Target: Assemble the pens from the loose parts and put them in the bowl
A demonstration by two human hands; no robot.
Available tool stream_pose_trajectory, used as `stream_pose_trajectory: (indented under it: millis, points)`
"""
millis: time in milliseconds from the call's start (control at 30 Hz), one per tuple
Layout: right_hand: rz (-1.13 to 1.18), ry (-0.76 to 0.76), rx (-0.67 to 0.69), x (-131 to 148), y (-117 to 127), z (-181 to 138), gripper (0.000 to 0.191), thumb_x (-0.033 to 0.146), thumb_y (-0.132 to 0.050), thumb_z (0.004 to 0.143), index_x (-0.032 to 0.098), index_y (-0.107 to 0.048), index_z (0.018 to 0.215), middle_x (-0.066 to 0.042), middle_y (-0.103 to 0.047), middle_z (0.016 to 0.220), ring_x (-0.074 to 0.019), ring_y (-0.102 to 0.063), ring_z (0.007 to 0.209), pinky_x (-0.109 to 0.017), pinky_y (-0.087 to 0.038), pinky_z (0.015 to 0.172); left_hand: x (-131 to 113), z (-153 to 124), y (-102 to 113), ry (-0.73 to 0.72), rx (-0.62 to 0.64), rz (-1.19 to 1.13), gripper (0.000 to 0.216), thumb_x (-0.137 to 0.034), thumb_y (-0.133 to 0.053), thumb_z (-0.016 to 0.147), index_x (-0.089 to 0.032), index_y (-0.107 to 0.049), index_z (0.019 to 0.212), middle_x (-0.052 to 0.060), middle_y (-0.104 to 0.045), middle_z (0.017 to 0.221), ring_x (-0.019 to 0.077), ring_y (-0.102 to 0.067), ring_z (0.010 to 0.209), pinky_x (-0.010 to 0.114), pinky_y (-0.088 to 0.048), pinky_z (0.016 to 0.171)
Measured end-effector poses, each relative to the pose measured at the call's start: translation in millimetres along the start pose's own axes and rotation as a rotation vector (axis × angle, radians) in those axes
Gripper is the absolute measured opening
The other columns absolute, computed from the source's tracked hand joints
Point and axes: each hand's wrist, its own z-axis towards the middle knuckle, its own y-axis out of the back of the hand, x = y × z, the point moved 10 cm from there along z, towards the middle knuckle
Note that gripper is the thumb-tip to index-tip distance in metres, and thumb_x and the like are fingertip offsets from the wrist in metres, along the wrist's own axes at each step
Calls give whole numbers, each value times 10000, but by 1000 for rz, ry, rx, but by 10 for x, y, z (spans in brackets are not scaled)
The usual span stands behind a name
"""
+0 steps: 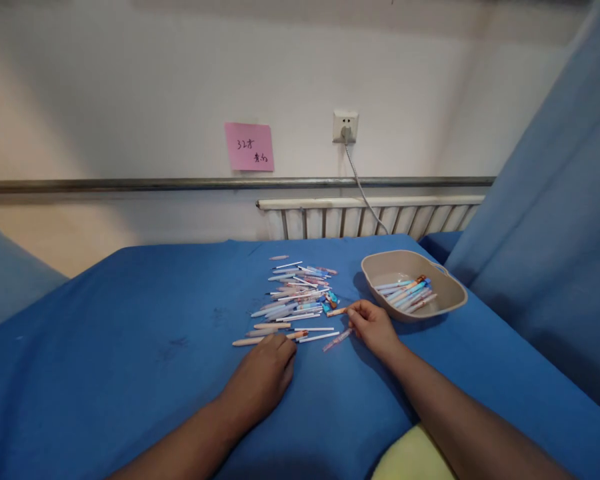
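- Pale yellow pad (413, 457) at the bottom edge, beside the right forearm; not in play.
- Left hand (265, 373): palm down on the blue cloth (130, 347), fingers pressed together and curled, tips over the long peach pen (260, 341) at the near edge of the pile of pens (300, 297). Knuckles hide the fingertips, so I cannot tell whether it grips that pen or only rests on it.
- Right hand (375, 327): thumb and forefinger pinch the end of a short peach pen (337, 311), just beside the pile. The other fingers curl above a pink pen (337, 339) lying on the cloth.
- Beige basin (447, 307) is near the right hand, with a handful of pens (405, 292) inside, apart from the pile.
- Risk: the pinch sits at the very end of the short peach pen, so it will likely pivot or drop if lifted fast.
- Risk: the pile is loose and crossed, so a sweep by the left hand would probably drag neighbours and set some rolling.
- Risk: the right wrist is close to the basin rim. The basin looks light and shallow, and a knock could shift or tip it.
- Risk: the pink pen under the curled fingers could get flicked away.
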Motion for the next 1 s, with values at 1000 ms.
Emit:
stream_pose_trajectory:
  millis: [1000]
  points:
    - [-631, 382, 270, 490, -373, -384, 166, 183, -513, 833, 201, -658, 913, -49, -674, 922, -188, -598, 887, -310, -435, 806, 798, -356, 285, 143, -267, -198, 224, -313, -462, 895, -205, -629, 998, 57, -681, 957, 211, -625, 891, 323, -467, 815]
